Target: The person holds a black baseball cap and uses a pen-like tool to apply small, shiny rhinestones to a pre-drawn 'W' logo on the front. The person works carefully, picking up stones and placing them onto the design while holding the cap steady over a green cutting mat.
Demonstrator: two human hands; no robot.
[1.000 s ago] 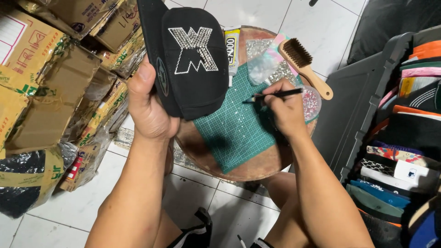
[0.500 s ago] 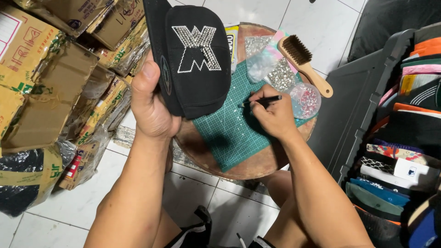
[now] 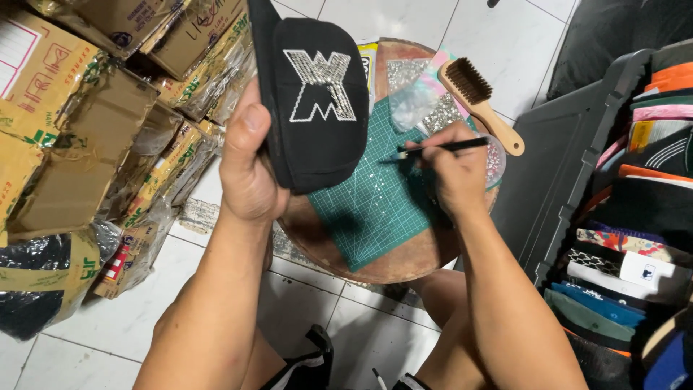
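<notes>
1. Over the round wooden stool top (image 3: 404,263), the left hand (image 3: 249,170) holds a black cap (image 3: 314,101) upright by its side, thumb pressed on the crown edge, fingers wrapped behind; grip closed firm on the cap.
2. The cap front bears a rhinestone emblem (image 3: 320,85); its outline and fill look nearly complete, any gaps too small to tell; judged: late in the stone-setting.
3. The right hand (image 3: 455,177) pinches a thin black picker pen (image 3: 437,149) in a writing grip, tip pointing left, just above the green cutting mat (image 3: 368,209); wrist low over the stool.
4. Loose rhinestones in clear bags (image 3: 419,101) and a wooden brush (image 3: 480,101) lie beyond the mat; cardboard boxes (image 3: 65,130) stand at left.
</notes>
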